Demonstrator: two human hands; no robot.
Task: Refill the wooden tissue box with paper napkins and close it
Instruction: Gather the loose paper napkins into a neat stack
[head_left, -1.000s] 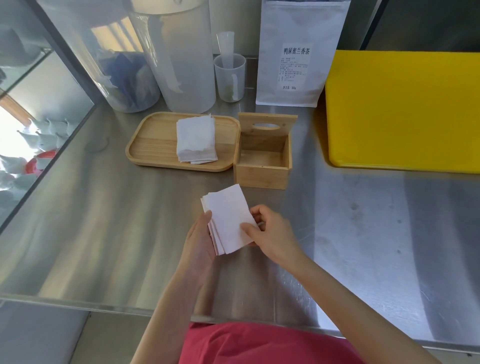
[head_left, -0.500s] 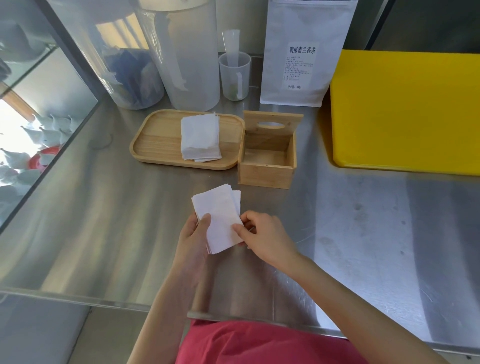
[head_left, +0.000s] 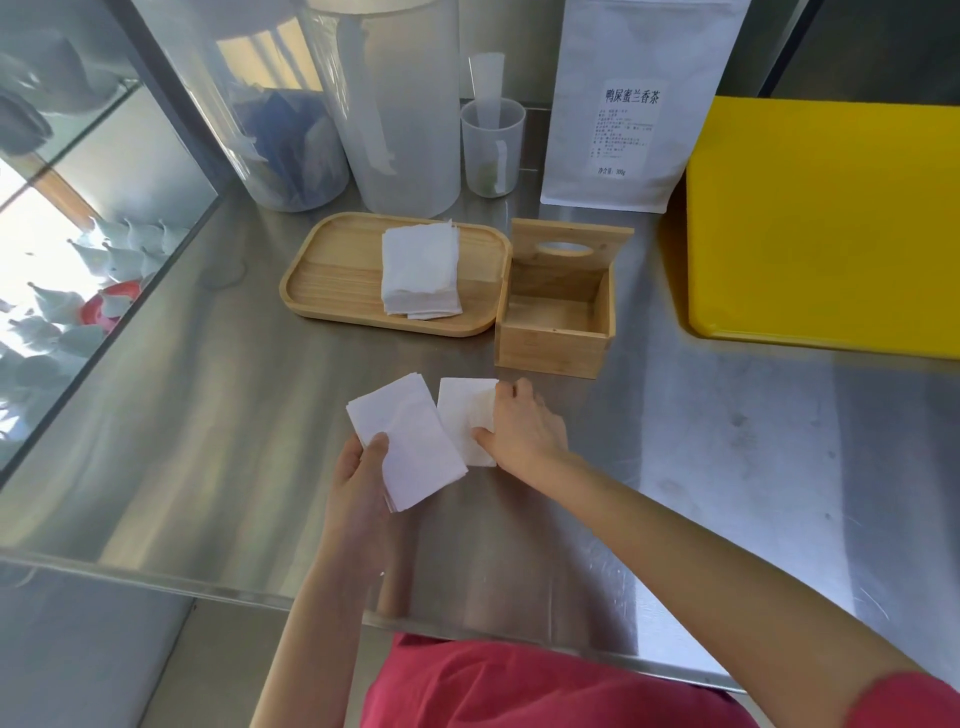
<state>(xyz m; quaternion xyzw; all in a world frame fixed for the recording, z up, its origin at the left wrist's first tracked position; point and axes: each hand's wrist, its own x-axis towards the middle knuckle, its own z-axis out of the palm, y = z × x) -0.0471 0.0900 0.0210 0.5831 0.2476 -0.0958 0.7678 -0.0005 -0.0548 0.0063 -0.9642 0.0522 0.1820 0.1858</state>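
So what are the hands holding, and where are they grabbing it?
The left hand holds a napkin stack by its lower left edge, thumb on top. The right hand pinches a separate napkin at its right side.

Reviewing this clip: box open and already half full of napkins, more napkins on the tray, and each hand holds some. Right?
Not quite. The head view shows the box open but empty, its bare wooden floor visible. The rest holds: napkins lie on the tray, the left hand holds a stack, and the right hand holds a few.
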